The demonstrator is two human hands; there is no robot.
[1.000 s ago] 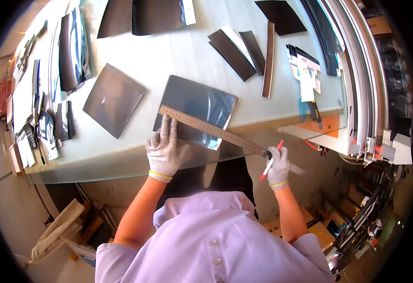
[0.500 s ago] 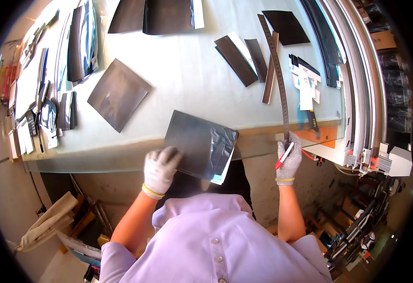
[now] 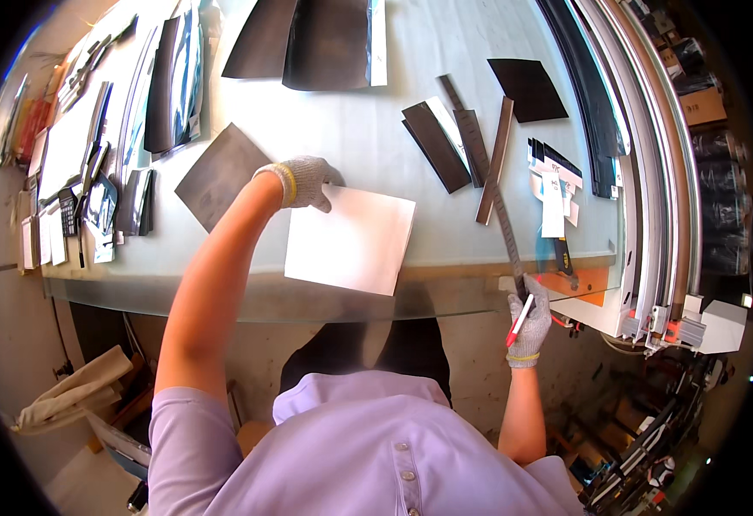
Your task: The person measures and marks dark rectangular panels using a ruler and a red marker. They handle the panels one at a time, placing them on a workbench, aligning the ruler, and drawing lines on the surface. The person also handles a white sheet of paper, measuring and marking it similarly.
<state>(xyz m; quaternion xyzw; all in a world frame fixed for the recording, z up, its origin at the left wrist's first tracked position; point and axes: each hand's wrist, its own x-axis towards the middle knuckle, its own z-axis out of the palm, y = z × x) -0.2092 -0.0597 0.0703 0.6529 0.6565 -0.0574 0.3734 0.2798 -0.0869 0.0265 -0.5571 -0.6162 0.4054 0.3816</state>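
"What's nearest?"

"The lavender shirt (image 3: 351, 456), then the gloved right hand (image 3: 529, 322) at the near edge of the glass tabletop (image 3: 178, 297). It's closed around one end of a steel ruler (image 3: 504, 219), with a red-and-white marker (image 3: 520, 321) in the same grip."

"And the white square sheet (image 3: 351, 241)?"

"In front of the person, left of the ruler. The gloved left hand (image 3: 309, 182) pinches its upper-left corner, thumb over the white face. I can't tell whether that corner is lifted."

"Further out?"

"A utility knife (image 3: 563, 256) on the right, beneath white labels (image 3: 553, 206). On the left, a dark square sheet (image 3: 222, 172), partly behind the left wrist. The ruler crosses brown strips (image 3: 435, 148); contact is unclear. Beyond them, a black sheet (image 3: 529, 89); at the far side, big dark brown sheets (image 3: 325, 43)."
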